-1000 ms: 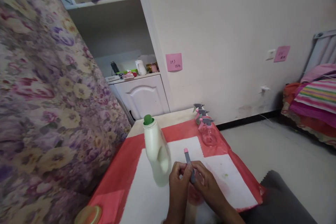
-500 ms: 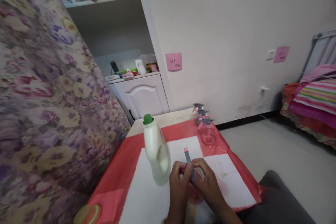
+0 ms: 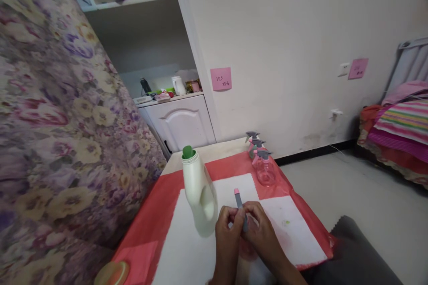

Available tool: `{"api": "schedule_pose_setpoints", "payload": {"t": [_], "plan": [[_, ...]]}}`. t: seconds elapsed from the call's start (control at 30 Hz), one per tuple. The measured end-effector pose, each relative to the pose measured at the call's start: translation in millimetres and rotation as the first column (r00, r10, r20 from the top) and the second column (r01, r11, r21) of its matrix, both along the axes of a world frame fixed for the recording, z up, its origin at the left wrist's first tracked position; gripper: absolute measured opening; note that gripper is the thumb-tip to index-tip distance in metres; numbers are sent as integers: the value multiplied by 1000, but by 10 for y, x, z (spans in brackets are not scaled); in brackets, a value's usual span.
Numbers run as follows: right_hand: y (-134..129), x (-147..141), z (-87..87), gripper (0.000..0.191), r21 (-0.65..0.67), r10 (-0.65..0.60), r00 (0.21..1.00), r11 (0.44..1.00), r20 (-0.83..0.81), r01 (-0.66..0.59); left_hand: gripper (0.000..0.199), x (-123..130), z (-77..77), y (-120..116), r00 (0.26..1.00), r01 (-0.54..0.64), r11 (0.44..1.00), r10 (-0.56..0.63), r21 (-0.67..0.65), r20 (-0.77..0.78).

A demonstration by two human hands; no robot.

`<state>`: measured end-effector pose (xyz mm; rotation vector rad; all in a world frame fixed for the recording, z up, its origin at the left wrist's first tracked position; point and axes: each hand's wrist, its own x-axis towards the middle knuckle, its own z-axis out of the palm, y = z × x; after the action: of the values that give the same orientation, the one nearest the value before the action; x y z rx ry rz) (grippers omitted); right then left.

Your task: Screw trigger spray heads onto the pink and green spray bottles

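Both hands meet near the front of the table. My left hand [image 3: 229, 227] and my right hand [image 3: 260, 225] are closed around a grey spray head [image 3: 238, 200] with a pink tip pointing away from me. Beneath them is a transparent pink bottle [image 3: 248, 251], mostly hidden by the hands. To the left stands a large pale green jug [image 3: 200, 196] with a green piece in its mouth. Further back on the right are several spray bottles [image 3: 265, 173] in a row, with grey and pink heads.
White sheets [image 3: 187, 254] lie on a red table cover [image 3: 143, 213]. A round yellowish lid [image 3: 112, 272] is at the front left. A floral curtain [image 3: 67, 142] hangs at the left, beside a cabinet [image 3: 187, 122]. A bed [image 3: 401, 129] stands at the far right.
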<state>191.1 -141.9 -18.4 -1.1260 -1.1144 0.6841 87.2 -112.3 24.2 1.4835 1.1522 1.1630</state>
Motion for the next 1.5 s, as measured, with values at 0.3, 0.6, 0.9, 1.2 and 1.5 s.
{"api": "schedule_pose_setpoints", "payload": {"t": [0.3,0.6,0.9,1.2,1.5], "plan": [[-8,3,-23,21,-7,-34,999,999,-7,34,28,3,-33,18,1000,-4,999,4,32,-6],[2,-9,-39,16,16,-9,1000,1000,-25,10,29,0,-4,2,999,8,999,-7,35,-31],[-17,52,23,14,77,87,995,993,43,-90,33,-6,-10,20,1000,12,999,-12,40,-10],[-35,27,86,21,50,110,994,993,27,-111,32,1,6,20,999,15,999,-13,35,-44],[24,-10,21,18,69,27,1000,997,5,-27,34,-18,-33,43,998,14,998,-11,56,-56]]}}
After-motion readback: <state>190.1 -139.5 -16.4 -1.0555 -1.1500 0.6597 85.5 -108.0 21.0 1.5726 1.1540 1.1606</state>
